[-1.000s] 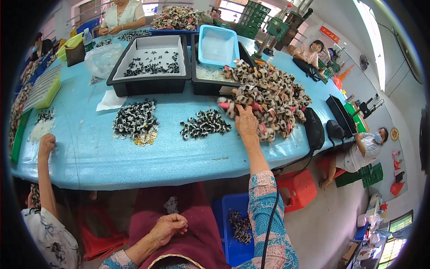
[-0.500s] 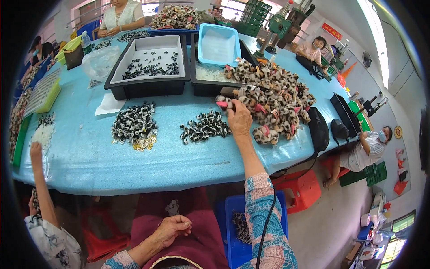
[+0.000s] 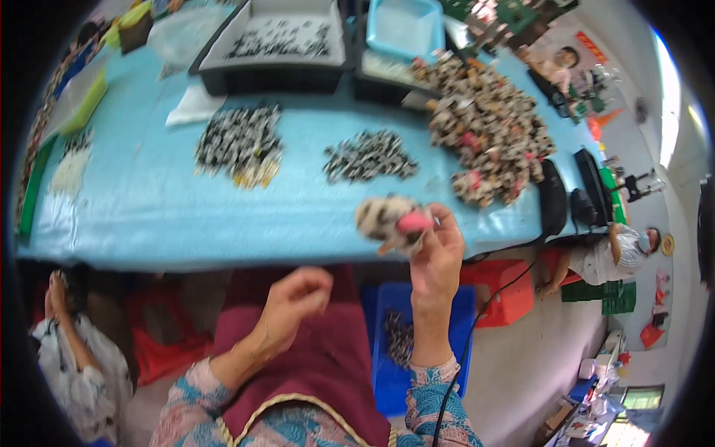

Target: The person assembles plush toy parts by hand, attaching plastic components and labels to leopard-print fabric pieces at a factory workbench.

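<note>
My right hand (image 3: 438,257) grips a small spotted plush piece (image 3: 387,223), cream and dark with a pink patch, above the table's near edge. The plush is slightly blurred. My left hand (image 3: 294,302) is over the maroon apron (image 3: 335,335) on my lap, its fingers curled in toward the thumb. Anything within them is too small and smeared to make out. Beyond the plush lies a pile of small black-and-white parts (image 3: 372,156). A larger heap of similar spotted plush pieces (image 3: 491,123) covers the table's right side.
Another pile of black, white and yellowish parts (image 3: 238,145) lies left of centre. Black trays (image 3: 272,80) and a light-blue tray (image 3: 404,26) are at the back. A blue crate (image 3: 383,380) and red stool (image 3: 506,294) stand below; a cable (image 3: 465,357) crosses my right sleeve. A person (image 3: 82,357) sits left.
My right hand has come from the plush heap toward me, bringing one spotted plush piece. My left hand has risen slightly from my lap. The view has tilted down.
</note>
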Tool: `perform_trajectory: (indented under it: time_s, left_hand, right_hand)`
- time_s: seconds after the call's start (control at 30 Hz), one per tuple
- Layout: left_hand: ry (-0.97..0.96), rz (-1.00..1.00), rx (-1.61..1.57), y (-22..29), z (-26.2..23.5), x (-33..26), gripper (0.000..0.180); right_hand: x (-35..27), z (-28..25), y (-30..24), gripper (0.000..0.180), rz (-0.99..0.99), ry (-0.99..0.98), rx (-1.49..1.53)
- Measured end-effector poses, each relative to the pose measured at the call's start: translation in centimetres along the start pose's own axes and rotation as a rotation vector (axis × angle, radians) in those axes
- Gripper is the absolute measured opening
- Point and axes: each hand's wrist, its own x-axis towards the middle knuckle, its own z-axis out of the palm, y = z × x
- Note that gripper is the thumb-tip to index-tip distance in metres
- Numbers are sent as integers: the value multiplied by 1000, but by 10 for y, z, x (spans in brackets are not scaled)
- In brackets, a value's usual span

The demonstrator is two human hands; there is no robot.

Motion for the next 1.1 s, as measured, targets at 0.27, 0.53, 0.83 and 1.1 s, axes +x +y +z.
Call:
perform_trajectory:
  time_s: [0.27,0.53,0.83,1.1]
  left_hand:
    - [-129,-70,25,19,-10,-20,37]
    - [127,176,511,13,-29,-42,22]
    - [189,-30,95,3,-36,-41,33]
    - [251,-248,-324,-29,-38,-44,46]
  right_hand:
    - [-88,5,56,24,-85,-35,-262]
    - [-106,3,74,47,215,-413,-233]
    - [-113,3,86,22,146,-332,-342]
    - [-139,5,112,18,483,-145,-141]
